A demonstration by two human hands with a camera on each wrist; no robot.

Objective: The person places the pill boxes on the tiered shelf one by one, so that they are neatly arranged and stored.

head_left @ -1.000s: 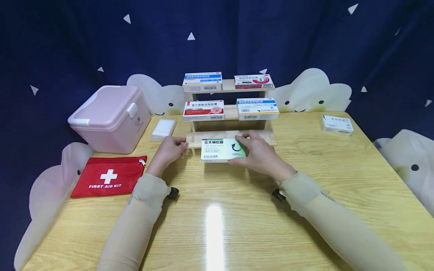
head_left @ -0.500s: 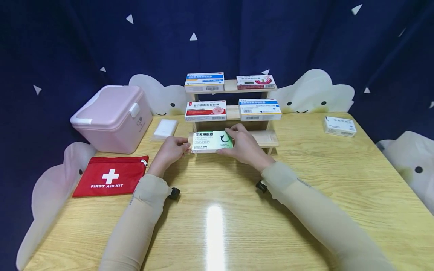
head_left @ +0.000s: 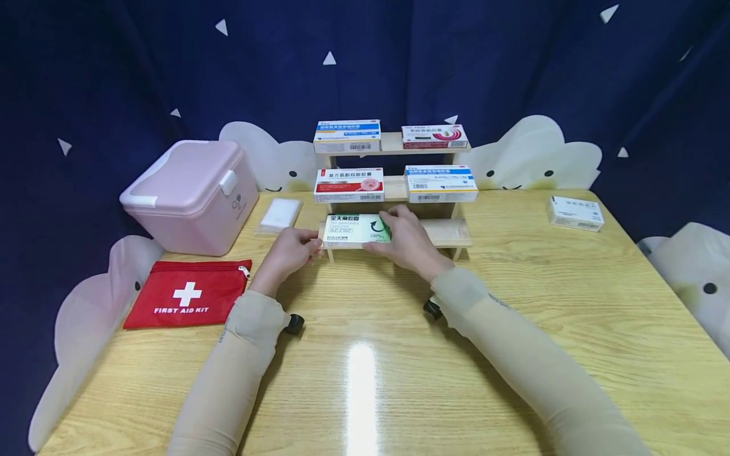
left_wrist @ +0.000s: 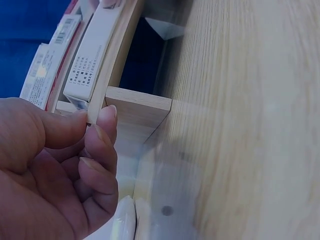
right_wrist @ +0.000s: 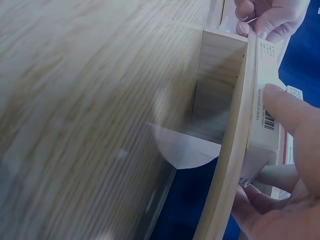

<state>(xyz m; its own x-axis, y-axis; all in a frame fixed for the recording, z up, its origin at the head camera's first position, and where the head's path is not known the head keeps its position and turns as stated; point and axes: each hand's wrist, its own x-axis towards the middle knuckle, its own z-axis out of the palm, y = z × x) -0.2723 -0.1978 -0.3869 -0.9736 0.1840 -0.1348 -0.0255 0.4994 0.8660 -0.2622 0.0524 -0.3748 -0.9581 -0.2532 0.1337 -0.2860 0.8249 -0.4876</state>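
Observation:
A green and white medicine box point(head_left: 346, 229) lies on the left part of the lowest tier of a three-tier wooden display rack point(head_left: 447, 234). My right hand point(head_left: 409, 240) holds this box by its right end. In the right wrist view, the thumb lies on the front face of the box point(right_wrist: 262, 92) and other fingers are around its end. My left hand point(head_left: 285, 256) pinches the left end of the lowest board. The left wrist view shows thumb and fingertips on that board end point(left_wrist: 96, 107), close beside the box point(left_wrist: 90, 65).
Two boxes stand on each upper tier, including a red and white box point(head_left: 349, 185) and a blue and white box point(head_left: 441, 183). A pink lidded case point(head_left: 188, 196), a red first aid pouch point(head_left: 188, 294) and a white packet point(head_left: 279, 214) lie left. Another white box point(head_left: 576, 213) lies right.
My right hand has carried the green and white box left and back onto the lowest tier. My left hand keeps its pinch on the rack's left end.

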